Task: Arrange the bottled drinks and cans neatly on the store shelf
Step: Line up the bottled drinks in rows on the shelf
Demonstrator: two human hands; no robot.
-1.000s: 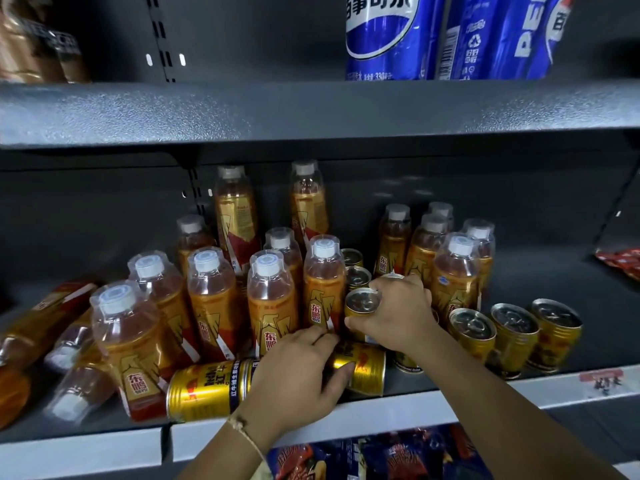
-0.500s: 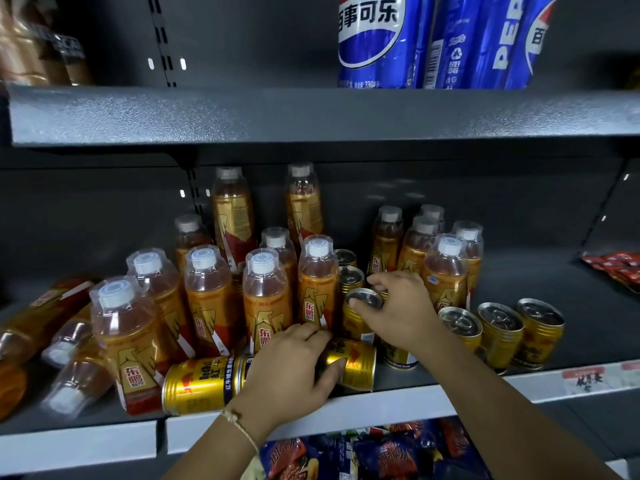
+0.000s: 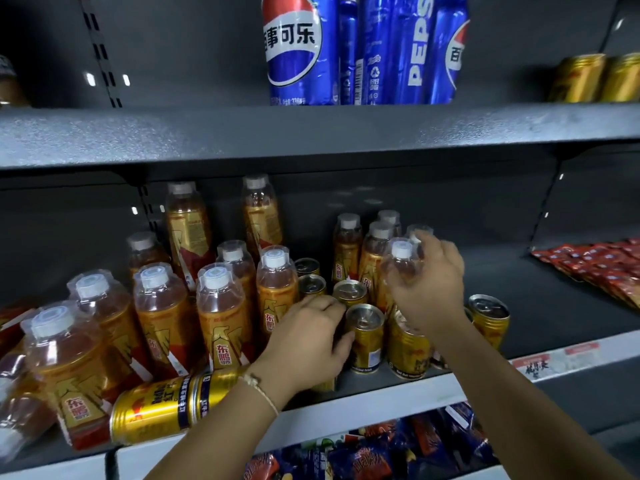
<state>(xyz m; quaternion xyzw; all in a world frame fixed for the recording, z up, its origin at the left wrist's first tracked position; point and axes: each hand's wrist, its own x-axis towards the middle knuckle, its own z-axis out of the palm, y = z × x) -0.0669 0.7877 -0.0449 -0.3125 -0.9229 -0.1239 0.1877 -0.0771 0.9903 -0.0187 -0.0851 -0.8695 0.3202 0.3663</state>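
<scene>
The right hand (image 3: pixel 427 289) reached over the upright gold cans (image 3: pixel 367 337) at the shelf (image 3: pixel 363 400) front, its fingers (image 3: pixel 398 275) curled round the neck of a clear-capped bottle (image 3: pixel 401 261) standing vertically in the right-hand bottle group. The left hand (image 3: pixel 311 341) lay lower, fingers bent round the side of an upright can beside the bottle rows on the left. One gold can (image 3: pixel 166 407) lay on its side at the shelf edge, long axis along the edge, just left of the left wrist; that hand was the nearer. Blue cans (image 3: pixel 363 50) stood on the upper shelf.
</scene>
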